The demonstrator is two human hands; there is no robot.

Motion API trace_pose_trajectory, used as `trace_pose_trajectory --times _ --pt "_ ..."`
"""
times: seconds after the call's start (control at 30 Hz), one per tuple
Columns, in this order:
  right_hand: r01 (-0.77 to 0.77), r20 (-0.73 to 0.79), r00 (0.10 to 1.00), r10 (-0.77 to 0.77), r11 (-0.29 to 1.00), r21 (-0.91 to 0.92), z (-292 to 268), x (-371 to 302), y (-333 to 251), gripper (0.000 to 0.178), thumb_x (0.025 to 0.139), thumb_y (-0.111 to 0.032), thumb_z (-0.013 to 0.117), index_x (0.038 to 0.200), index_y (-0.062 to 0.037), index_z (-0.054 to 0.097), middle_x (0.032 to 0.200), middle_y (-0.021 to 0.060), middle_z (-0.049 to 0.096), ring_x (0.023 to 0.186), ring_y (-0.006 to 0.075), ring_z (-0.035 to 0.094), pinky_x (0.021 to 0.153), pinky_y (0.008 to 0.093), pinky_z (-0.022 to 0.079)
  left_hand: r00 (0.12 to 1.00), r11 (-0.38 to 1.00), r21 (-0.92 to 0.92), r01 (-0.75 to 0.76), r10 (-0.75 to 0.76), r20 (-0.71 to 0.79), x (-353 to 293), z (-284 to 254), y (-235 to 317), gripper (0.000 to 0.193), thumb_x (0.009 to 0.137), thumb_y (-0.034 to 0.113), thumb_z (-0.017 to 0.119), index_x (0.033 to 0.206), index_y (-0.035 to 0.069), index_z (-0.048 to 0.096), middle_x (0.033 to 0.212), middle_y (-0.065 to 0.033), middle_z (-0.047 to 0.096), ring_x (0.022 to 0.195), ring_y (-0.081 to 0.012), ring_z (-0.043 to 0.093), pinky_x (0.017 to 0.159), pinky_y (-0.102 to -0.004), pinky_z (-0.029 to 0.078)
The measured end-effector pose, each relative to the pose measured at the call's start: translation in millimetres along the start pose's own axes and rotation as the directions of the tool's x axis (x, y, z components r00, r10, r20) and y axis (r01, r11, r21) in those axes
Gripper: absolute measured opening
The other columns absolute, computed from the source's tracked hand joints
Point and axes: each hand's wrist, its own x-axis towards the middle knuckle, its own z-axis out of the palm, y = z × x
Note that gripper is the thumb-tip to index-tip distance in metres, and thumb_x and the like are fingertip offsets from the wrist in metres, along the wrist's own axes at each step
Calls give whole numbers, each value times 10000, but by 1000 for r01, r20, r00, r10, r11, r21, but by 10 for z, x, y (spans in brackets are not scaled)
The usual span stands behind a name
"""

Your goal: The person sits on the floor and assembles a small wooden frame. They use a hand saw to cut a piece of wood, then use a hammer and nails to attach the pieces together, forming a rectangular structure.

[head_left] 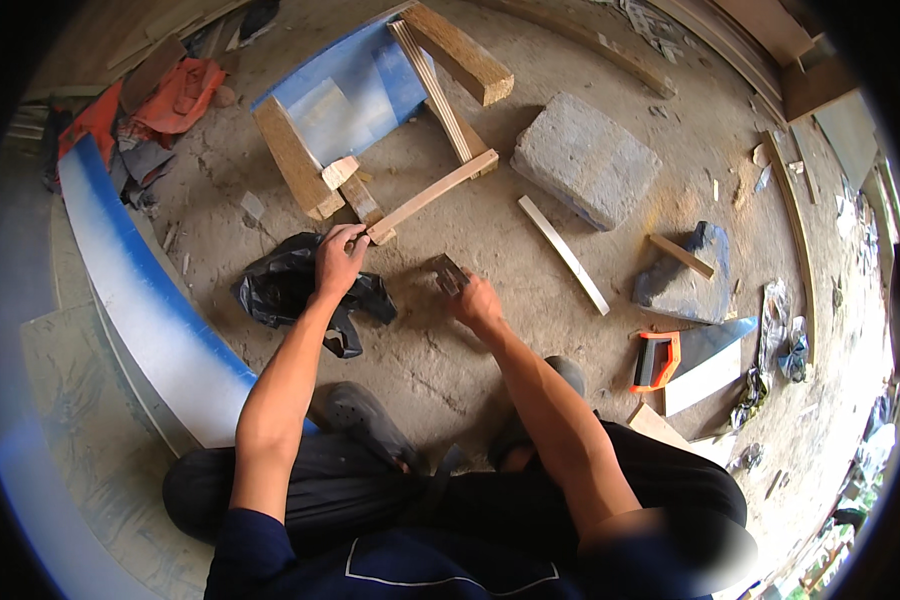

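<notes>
My left hand [341,262] is closed at the near-left end of a thin wooden strip [435,194]. Its fingertips pinch there, and anything small between them cannot be made out. The strip spans the near side of a frame of rough wooden pieces, whose slatted side rail [432,90] runs away from me. In my closed right hand [478,302] is a dark metal tool [450,272] with a blocky head; the fingers hide most of its handle. That hand is above the floor, apart from the frame. A crumpled black plastic bag [275,283] lies beside and beneath my left hand.
A concrete block [587,160] and a loose white strip [564,255] lie right of the frame. Farther right are a stone [692,285] with a stick on it and an orange-handled handsaw [656,362]. A curved blue-white sheet [155,300] lies at left.
</notes>
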Motion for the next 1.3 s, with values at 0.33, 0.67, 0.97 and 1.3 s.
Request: trace_pose_trajectory --times 0.33,0.67,0.97,1.3 --pt "39 -31 999 -38 998 45 31 50 35 441 877 -460 595 1176 -137 614 1017 197 675 965 413 628 789 476 514 994 997 77 -25 33 -101 49 152 55 157 847 157 693 928 25 718 942 -116 694 864 -284 671 750 -356 522" --pt "166 -54 985 -162 984 60 -19 80 11 443 894 -390 612 1264 -150 577 1170 180 641 1115 377 587 892 416 489 873 826 -326 460 -487 -1 104 334 -179 220 788 218 744 952 71 753 845 -75 739 760 -178 703 709 -306 528" --pt "97 -50 995 -89 975 199 -302 -55 -711 379 900 -318 633 1209 -99 628 1146 158 667 1089 308 633 902 382 485 753 695 -303 652 -640 153 242 347 -135 232 690 277 774 821 86 769 771 -126 720 748 -247 715 727 -345 553" --pt "578 -223 808 -545 806 126 -130 155 -1410 319 893 -120 615 1208 -66 621 1163 154 654 1087 286 630 898 359 487 728 713 -151 684 -658 190 325 320 -107 190 724 207 677 732 23 724 790 -201 688 819 -356 688 723 -428 540"
